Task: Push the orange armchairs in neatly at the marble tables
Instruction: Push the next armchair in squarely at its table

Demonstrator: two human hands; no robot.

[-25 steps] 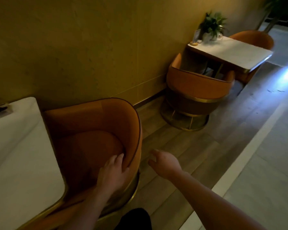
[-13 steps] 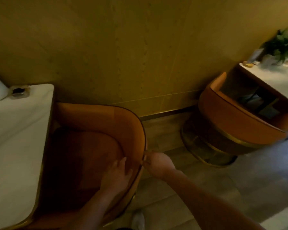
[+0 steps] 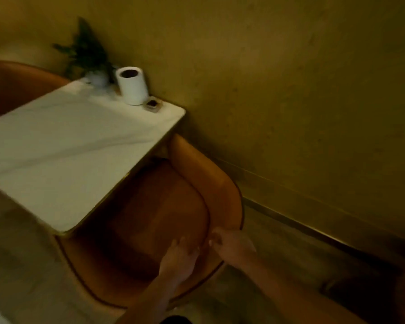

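An orange armchair (image 3: 211, 183) with a curved back stands at the near side of a white marble table (image 3: 63, 146), its seat partly under the tabletop. My left hand (image 3: 179, 258) lies on the inner face of the chair's backrest, fingers spread. My right hand (image 3: 232, 244) grips the top rim of the backrest from outside, thumb over the edge. A second orange armchair (image 3: 12, 83) shows at the table's far left side.
A paper roll (image 3: 132, 85), a small dish (image 3: 153, 104) and a potted plant (image 3: 87, 54) stand at the table's wall end. The olive wall (image 3: 302, 90) runs close along the right. Wooden floor (image 3: 278, 249) lies between chair and wall.
The view has swung left, so the far table and chair have left the frame. My right hand now grips the backrest rim; the chair sits closer in under the table.
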